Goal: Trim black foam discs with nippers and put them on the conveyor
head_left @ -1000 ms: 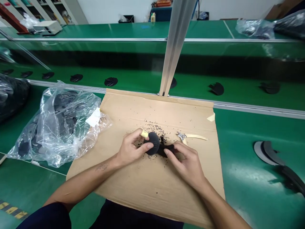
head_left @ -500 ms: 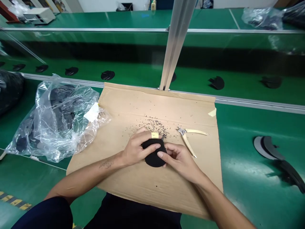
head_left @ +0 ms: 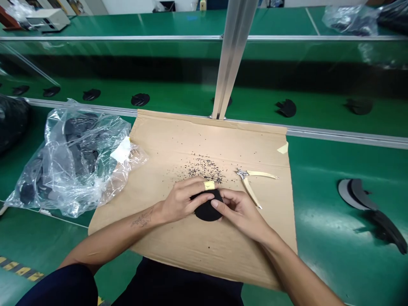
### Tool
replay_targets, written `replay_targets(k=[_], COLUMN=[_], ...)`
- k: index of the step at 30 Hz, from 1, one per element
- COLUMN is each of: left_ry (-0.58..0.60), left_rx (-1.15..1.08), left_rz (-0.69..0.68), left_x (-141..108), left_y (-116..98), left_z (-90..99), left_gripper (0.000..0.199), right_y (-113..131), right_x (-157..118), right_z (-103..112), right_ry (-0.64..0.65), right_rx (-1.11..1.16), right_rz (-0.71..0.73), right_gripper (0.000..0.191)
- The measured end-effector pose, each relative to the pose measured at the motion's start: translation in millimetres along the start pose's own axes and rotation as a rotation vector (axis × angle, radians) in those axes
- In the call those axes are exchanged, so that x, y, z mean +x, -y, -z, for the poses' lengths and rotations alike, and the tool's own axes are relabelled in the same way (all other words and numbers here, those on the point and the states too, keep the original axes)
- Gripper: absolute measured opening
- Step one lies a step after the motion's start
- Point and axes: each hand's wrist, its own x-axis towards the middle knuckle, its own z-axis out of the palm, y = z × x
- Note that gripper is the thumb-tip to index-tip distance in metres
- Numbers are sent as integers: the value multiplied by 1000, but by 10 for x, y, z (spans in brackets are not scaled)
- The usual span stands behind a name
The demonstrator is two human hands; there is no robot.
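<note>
A black rounded piece (head_left: 208, 209) is held between both hands above a brown cardboard sheet (head_left: 178, 250). My left hand (head_left: 185, 199) has its thumb on the top face and its fingers over the far edge; yellow tape wraps one finger. My right hand (head_left: 240, 211) pinches the right edge between thumb and curled fingers. Small black bits (head_left: 205, 165) lie scattered on the cardboard just beyond the hands. Cutters with pale yellow handles (head_left: 253, 191) rest spread apart to the right of them.
A clear plastic bag (head_left: 76, 165) of dark pieces lies at the left. Behind the cardboard, a metal post (head_left: 232, 63) rises by a green belt (head_left: 178, 100) carrying several black pieces. Curved black parts (head_left: 360, 195) lie at the right.
My left fingers lie slightly farther over the black piece, which appears more tilted. The black pieces on the belt have shifted slightly left. The cutters have stayed in place.
</note>
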Motion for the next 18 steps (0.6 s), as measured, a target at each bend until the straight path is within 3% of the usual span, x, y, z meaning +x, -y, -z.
replay_targets(k=[14, 18], left_ry=[-26, -45], left_rx=[6, -47], left_rz=[-83, 16], left_x=[-25, -23], left_y=[-21, -24], left_z=[-32, -14], left_gripper=[30, 36], right_y=[-11, 30], right_x=[13, -4], right_z=[23, 30], right_ry=[-44, -93], right_rx=[-178, -293], right_rz=[179, 329], right_gripper=[51, 38])
